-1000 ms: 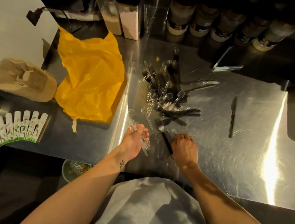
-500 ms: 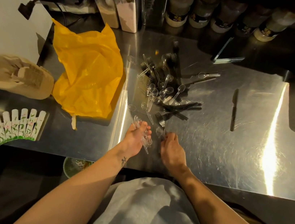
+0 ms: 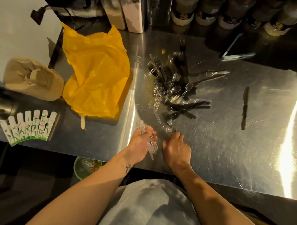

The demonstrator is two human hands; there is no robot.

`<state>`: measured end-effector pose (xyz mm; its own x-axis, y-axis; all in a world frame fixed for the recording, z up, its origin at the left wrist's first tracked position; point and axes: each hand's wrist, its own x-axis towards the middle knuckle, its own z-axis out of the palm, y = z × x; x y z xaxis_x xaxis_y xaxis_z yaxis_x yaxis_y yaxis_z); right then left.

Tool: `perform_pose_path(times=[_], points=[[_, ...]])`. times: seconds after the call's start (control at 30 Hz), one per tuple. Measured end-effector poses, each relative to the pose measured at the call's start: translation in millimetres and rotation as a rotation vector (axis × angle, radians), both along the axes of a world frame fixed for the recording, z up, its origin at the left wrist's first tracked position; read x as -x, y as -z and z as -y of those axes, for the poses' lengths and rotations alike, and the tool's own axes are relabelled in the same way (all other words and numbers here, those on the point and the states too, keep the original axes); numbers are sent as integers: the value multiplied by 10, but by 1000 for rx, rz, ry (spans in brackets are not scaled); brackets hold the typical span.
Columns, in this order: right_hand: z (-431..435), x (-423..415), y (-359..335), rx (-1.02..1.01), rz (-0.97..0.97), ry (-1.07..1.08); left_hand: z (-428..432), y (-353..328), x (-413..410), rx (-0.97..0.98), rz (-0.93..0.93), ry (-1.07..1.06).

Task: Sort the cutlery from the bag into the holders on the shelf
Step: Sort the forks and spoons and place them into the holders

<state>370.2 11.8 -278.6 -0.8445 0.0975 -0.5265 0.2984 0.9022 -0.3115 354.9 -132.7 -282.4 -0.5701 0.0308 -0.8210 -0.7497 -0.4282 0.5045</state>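
Observation:
A pile of clear plastic spoons and black forks (image 3: 173,93) lies on the steel counter (image 3: 216,141). My left hand (image 3: 139,143) grips a bundle of clear spoons (image 3: 150,147) near the counter's front edge. Just to its right, my right hand (image 3: 176,150) has its fingers curled on a clear spoon (image 3: 169,130) lying at the pile's near end. The empty yellow bag (image 3: 95,78) lies crumpled to the left. A single black knife (image 3: 244,106) lies apart on the right.
A tan paper carton (image 3: 32,79) and a painted picket-fence holder (image 3: 29,126) sit at the left. Jars (image 3: 183,4) and white containers (image 3: 127,10) line the back. A dark tablet-like stand (image 3: 235,48) is at the back right. A bowl (image 3: 86,166) sits below the counter edge.
My right hand moved left from a black fork's handle to a clear spoon beside my left hand. The left hand kept its bundle and barely shifted.

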Motion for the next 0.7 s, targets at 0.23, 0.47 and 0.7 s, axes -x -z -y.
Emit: perform_pose_path(times=[0.23, 0.47, 0.7], points=[[-1, 136, -249, 348, 47, 33, -257, -231, 106, -15, 16, 47], [-94, 204, -414, 394, -34, 40, -455, -353, 253, -77, 30, 15], [-167, 174, -347, 301, -138, -72, -560, -353, 252, -115, 3, 11]])
